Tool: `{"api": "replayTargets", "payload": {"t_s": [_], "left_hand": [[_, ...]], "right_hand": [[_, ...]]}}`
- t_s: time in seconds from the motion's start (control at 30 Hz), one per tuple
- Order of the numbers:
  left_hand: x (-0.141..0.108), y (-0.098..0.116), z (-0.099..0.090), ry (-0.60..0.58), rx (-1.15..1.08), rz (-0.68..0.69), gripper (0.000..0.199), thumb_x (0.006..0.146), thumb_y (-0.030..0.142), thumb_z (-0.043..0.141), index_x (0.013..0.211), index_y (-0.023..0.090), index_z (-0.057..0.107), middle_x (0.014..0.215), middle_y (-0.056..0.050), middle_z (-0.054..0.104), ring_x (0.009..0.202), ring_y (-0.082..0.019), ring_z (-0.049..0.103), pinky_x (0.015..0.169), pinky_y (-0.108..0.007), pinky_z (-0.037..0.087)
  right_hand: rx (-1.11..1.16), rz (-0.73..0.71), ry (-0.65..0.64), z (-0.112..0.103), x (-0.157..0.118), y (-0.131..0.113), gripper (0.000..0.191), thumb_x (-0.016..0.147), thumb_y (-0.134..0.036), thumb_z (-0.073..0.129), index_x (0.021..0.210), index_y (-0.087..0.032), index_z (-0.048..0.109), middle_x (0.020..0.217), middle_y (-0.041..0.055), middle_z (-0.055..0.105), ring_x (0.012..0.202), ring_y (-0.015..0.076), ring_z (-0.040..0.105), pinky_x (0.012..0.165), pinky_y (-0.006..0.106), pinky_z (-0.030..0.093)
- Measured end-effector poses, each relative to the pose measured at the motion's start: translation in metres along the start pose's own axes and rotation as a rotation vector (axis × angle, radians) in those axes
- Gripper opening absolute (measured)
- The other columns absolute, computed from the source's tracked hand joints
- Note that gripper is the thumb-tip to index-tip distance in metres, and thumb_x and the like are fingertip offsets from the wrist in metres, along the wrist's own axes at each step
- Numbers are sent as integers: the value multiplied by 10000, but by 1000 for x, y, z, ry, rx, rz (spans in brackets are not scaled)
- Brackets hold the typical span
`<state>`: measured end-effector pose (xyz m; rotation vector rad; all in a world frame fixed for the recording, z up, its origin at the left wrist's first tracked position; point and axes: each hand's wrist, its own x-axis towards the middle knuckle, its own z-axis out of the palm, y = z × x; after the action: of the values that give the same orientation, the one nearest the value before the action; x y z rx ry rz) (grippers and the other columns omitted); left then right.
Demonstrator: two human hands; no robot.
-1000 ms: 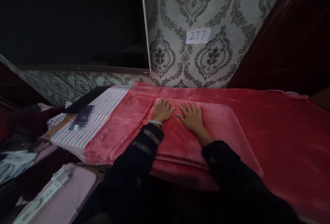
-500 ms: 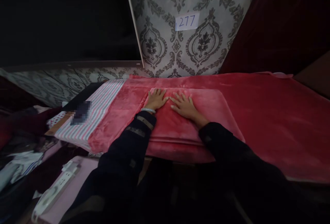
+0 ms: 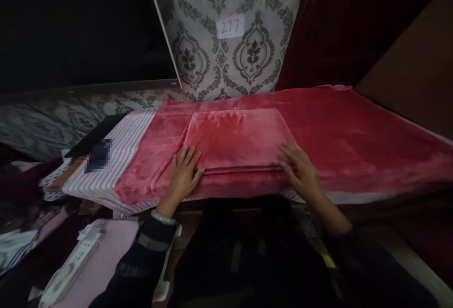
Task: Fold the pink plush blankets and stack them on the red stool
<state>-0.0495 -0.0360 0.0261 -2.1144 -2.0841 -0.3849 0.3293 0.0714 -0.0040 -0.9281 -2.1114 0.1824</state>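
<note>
A folded pink-red plush blanket (image 3: 237, 135) lies flat in a neat rectangle, with stacked layers showing along its near edge. Beneath it spreads a larger red plush cover (image 3: 339, 133). My left hand (image 3: 184, 173) rests at the near left corner of the folded blanket, fingers spread. At the near right corner is my right hand (image 3: 300, 168), its fingers apart and slightly blurred, touching the edge. Neither hand grips anything. A faint hand-shaped mark shows in the pile near the far edge.
A striped cloth (image 3: 130, 138) with a blurred dark item (image 3: 99, 156) lies left. A white power strip (image 3: 76, 263) sits on a pink surface at lower left, beside heaped clothes (image 3: 21, 246). A large dark screen (image 3: 81, 29) and patterned wall (image 3: 198, 20) stand behind.
Both hands have slid from the folded blanket's upper middle towards me and apart, to its near left and right corners. The view has turned slightly right.
</note>
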Motion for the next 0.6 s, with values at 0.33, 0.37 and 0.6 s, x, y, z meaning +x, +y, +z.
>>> {"api": "replayTargets", "payload": {"t_s": [0.33,0.37,0.6], "left_hand": [[5,4,4,58,57,67,628,880,152,520,1504,108,471,1560,-206,478,1441,-371,441,1156,-543,389],[5,6,5,69,55,59,629,873,136,512,1499,99,470,1538,-212,495,1425,-375,454,1144,-543,399],[3,21,5,130,32,11,606,873,43,411,1469,116,497,1486,-203,530,1379,-360,485,1086,-525,453]], "right_hand": [[-147,182,-51,17,-15,46,690,855,-212,559,1536,-209,451,1622,166,367,1458,349,428,1153,548,440],[-167,189,-33,18,-14,44,683,857,-211,557,1532,-206,454,1599,175,399,1437,358,452,1142,559,448],[-332,207,-28,15,-6,33,673,808,-122,515,1478,-170,502,1498,213,510,1313,376,564,1044,552,529]]}}
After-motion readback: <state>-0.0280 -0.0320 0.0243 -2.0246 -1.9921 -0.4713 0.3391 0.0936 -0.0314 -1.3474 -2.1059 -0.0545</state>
